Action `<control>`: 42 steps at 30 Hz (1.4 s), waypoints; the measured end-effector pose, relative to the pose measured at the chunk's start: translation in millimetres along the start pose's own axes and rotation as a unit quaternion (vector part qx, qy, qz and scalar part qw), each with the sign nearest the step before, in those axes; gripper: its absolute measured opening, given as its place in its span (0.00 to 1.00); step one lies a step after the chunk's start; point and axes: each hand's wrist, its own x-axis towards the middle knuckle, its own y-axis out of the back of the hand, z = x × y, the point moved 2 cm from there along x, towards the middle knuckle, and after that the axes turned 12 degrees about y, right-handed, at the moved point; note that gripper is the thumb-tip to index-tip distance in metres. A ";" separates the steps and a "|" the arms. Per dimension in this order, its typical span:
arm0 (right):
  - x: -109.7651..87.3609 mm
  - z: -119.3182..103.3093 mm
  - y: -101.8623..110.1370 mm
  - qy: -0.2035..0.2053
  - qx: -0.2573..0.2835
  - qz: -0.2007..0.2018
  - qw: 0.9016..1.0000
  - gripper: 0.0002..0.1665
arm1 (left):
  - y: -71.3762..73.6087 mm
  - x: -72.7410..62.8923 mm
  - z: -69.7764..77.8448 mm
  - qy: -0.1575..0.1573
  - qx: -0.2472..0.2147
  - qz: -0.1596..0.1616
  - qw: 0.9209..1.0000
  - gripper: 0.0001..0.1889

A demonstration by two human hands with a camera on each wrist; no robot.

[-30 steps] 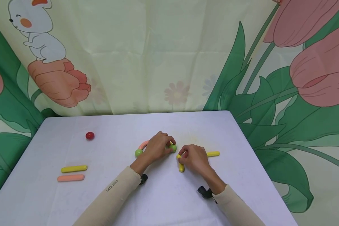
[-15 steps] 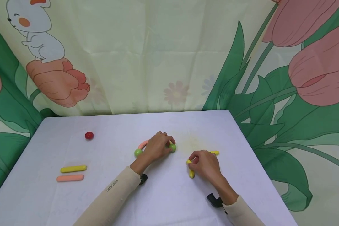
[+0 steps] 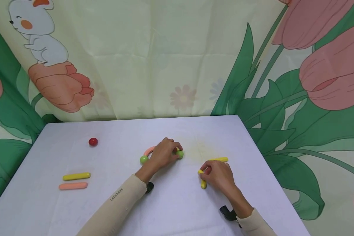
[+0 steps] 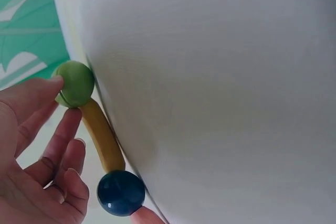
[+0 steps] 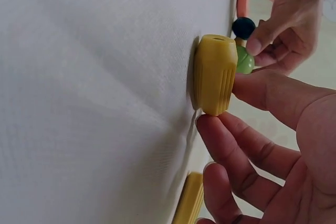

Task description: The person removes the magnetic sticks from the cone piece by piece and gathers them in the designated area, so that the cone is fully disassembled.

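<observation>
Your left hand pinches the grooved green plastic-looking ball, your right hand the ridged yellow plastic-looking stick towards the ball's half-past four; light, steady pressure should serve best.

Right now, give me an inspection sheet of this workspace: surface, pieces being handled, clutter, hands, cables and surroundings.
Surface: white cloth-covered table; faint yellowish patch beyond the right hand.
Pieces: green ball, yellow link, dark blue ball, pink arc and second green ball in a row; separate yellow stick.
Clutter: red ball, yellow bar and pink bar at left; another bar, yellow, past the right hand.
Left hand: fingers pinch the green ball.
Right hand: pinches the yellow stick.
Cables: nothing seen.
Surroundings: backdrop printed with rabbit and tulips.
</observation>
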 end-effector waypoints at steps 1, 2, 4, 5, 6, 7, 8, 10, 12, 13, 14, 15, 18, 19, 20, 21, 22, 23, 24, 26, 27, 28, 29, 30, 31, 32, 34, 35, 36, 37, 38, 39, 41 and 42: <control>0.0 0.5 0.2 0.002 -0.001 0.002 1.000 0.11 | 0.1 -0.6 0.2 0.000 0.002 0.002 1.000 0.13; 0.0 0.8 0.7 0.004 -0.003 0.004 1.000 0.11 | 0.2 -1.2 0.3 0.000 0.000 0.003 1.000 0.13; 0.6 1.2 1.8 0.008 -0.005 0.010 1.000 0.12 | 1.3 -3.1 0.0 0.001 -0.005 0.005 1.000 0.15; 1.2 1.0 2.6 0.010 -0.006 0.014 1.000 0.13 | 2.1 -4.3 -0.8 0.002 -0.012 0.005 1.000 0.15; 1.8 0.7 3.4 0.011 -0.005 0.018 1.000 0.13 | 3.6 -5.7 -1.6 0.002 -0.018 0.007 1.000 0.16; 2.6 0.2 4.4 0.013 -0.004 0.023 1.000 0.13 | 5.2 -7.1 -2.4 0.003 -0.026 0.008 1.000 0.16; 3.7 -0.3 5.0 0.013 -0.002 0.027 1.000 0.13 | 7.0 -8.7 -3.4 0.004 -0.034 0.009 0.999 0.16; 6.4 -2.6 6.3 0.016 0.005 0.033 0.999 0.13 | 11.8 -12.9 -5.9 0.006 -0.042 0.014 0.999 0.16; 9.8 -6.0 7.3 0.024 0.015 0.039 0.999 0.14 | 17.3 -17.5 -9.1 0.012 -0.043 0.020 0.999 0.15; 11.6 -7.8 7.6 0.027 0.020 0.041 0.999 0.14 | 20.3 -19.9 -10.8 0.015 -0.043 0.024 0.999 0.14; 13.4 -9.6 7.7 0.031 0.025 0.042 0.998 0.15 | 23.4 -22.3 -12.7 0.020 -0.043 0.028 0.999 0.14; 15.2 -11.6 7.9 0.035 0.028 0.044 0.998 0.16 | 26.8 -24.7 -14.6 0.024 -0.042 0.032 0.998 0.14; 20.2 -18.7 8.9 0.045 0.033 0.046 0.997 0.18 | 37.4 -31.2 -20.3 0.034 -0.045 0.046 0.997 0.15; 21.7 -21.3 9.3 0.048 0.035 0.046 0.997 0.18 | 41.0 -33.2 -22.2 0.039 -0.046 0.049 0.997 0.15; 23.1 -24.4 9.8 0.051 0.038 0.045 0.997 0.19 | 44.6 -35.3 -24.2 0.044 -0.048 0.051 0.997 0.15; 24.7 -27.7 10.2 0.054 0.042 0.044 0.997 0.19 | 47.9 -37.5 -26.3 0.046 -0.049 0.054 0.996 0.15; 26.3 -31.4 10.4 0.058 0.048 0.042 0.996 0.20 | 51.1 -39.7 -28.7 0.052 -0.051 0.054 0.996 0.15; 28.2 -34.9 10.3 0.063 0.055 0.040 0.996 0.20 | 54.2 -41.9 -31.3 0.057 -0.051 0.055 0.996 0.15; 30.2 -38.6 9.9 0.068 0.062 0.038 0.995 0.20 | 56.9 -44.4 -34.4 0.065 -0.050 0.055 0.995 0.15; 34.5 -46.2 8.7 0.081 0.075 0.036 0.993 0.20 | 61.8 -49.4 -40.3 0.080 -0.048 0.058 0.994 0.15; 36.7 -50.0 7.8 0.091 0.080 0.037 0.992 0.20 | 63.4 -51.9 -43.7 0.086 -0.047 0.061 0.993 0.15; 38.7 -53.8 6.9 0.100 0.084 0.037 0.991 0.20 | 65.0 -54.4 -46.6 0.092 -0.047 0.063 0.993 0.15; 40.7 -57.5 6.2 0.110 0.087 0.038 0.989 0.19 | 66.2 -57.0 -49.5 0.097 -0.046 0.067 0.992 0.15; 42.4 -61.1 5.4 0.119 0.090 0.039 0.988 0.19 | 66.7 -59.5 -52.5 0.099 -0.045 0.070 0.992 0.14; 43.9 -64.8 4.7 0.128 0.093 0.039 0.987 0.19 | 67.0 -61.7 -54.9 0.100 -0.045 0.074 0.991 0.14; 45.5 -68.5 3.9 0.136 0.096 0.039 0.985 0.19 | 67.1 -63.9 -57.4 0.100 -0.046 0.076 0.991 0.14; 48.6 -75.6 1.5 0.151 0.101 0.036 0.983 0.19 | 66.5 -68.3 -62.2 0.104 -0.047 0.079 0.990 0.13; 50.3 -79.3 0.2 0.159 0.104 0.032 0.981 0.19 | 66.1 -70.5 -64.7 0.107 -0.047 0.079 0.990 0.13; 52.0 -83.0 -1.2 0.166 0.107 0.029 0.980 0.19 | 65.6 -72.5 -67.2 0.110 -0.047 0.078 0.990 0.13; 53.8 -86.8 -2.7 0.174 0.109 0.025 0.978 0.19 | 65.6 -74.5 -69.7 0.115 -0.048 0.078 0.989 0.14; 55.7 -90.4 -4.4 0.181 0.111 0.020 0.977 0.19 | 65.4 -76.3 -72.3 0.119 -0.049 0.076 0.989 0.14; 57.7 -94.0 -6.0 0.188 0.113 0.017 0.976 0.19 | 65.4 -77.9 -75.0 0.124 -0.049 0.073 0.988 0.14; 62.0 -101.0 -9.3 0.204 0.119 0.009 0.972 0.19 | 65.4 -80.5 -80.6 0.134 -0.050 0.065 0.988 0.15; 64.2 -104.2 -10.9 0.211 0.122 0.005 0.970 0.19 | 65.5 -81.5 -83.2 0.137 -0.051 0.061 0.987 0.16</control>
